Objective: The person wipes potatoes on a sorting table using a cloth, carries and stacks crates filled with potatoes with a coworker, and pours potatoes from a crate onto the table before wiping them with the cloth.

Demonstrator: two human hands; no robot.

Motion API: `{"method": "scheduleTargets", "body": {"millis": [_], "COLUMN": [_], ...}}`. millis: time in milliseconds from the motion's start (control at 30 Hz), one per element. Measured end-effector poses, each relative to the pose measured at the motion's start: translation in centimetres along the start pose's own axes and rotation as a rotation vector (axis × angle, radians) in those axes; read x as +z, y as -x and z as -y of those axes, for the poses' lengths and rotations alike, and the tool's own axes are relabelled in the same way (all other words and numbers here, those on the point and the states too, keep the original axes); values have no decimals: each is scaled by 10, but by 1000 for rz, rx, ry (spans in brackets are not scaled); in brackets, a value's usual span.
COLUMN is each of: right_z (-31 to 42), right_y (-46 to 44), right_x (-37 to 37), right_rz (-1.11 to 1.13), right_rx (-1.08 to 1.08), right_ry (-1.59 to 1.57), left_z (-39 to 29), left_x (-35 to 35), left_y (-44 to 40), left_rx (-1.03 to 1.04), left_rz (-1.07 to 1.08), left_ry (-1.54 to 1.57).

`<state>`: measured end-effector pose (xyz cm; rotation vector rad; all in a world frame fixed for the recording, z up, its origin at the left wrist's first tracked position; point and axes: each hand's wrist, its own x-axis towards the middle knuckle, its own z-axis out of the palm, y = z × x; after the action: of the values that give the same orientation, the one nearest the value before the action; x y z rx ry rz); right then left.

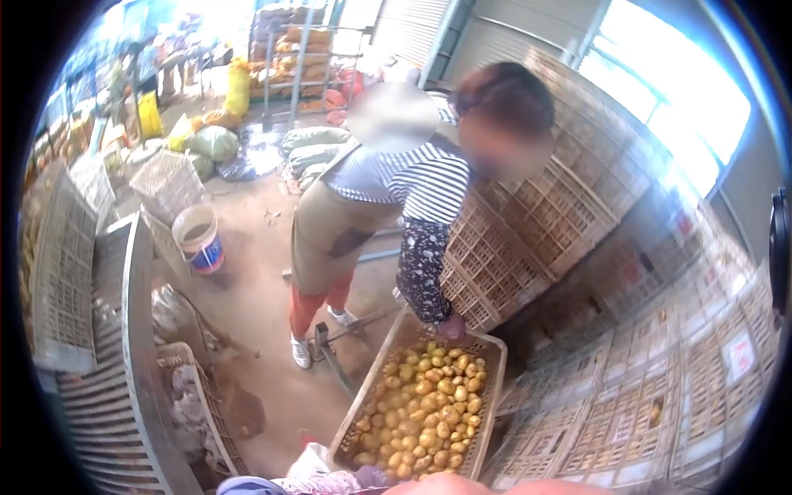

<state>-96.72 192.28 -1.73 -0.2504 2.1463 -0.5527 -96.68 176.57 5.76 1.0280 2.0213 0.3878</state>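
Note:
A plastic crate (493,371) full of small yellow-brown potatoes (421,404) is directly in front of me, tilted in the view. At its near rim, what looks like my left hand (373,476) in a purple glove shows at the bottom edge of the head view, below a pale patterned sleeve (322,483). Its fingers are hidden, so I cannot tell whether it grips the rim. My right hand does not show. Across the crate, a co-worker in a striped shirt bends over, with one hand (451,327) at the far rim.
Stacked slatted crates (627,412) with paper labels line the right side. On the left stand a metal slatted frame (115,396), another crate (206,404) and a bucket (198,239). A metal bar frame (338,351) lies on the floor. Filled sacks (313,148) are behind.

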Motion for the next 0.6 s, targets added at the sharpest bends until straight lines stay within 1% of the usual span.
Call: {"method": "scheduleTargets", "body": {"millis": [200,467,533,567,600], "right_z": [30,50,75,92,131], "right_y": [-3,-28,-36,-40,-32], "right_x": [-12,-26,-48,-65,-90], "right_rz": [63,215,274,325,307], "right_rx": [-72,-266,-334,-305,-444], "right_ry": [3,-48,-99,-118,44], "left_z": [9,20,32,39,46], "left_x": [-40,-80,-99,-110,-119], "left_y": [78,139,158,167,175], "left_rx": [7,-140,-165,-182,-196], "left_rz": [-104,-250,-268,-266,-263], "left_ry": [78,86,71,55,37]}}
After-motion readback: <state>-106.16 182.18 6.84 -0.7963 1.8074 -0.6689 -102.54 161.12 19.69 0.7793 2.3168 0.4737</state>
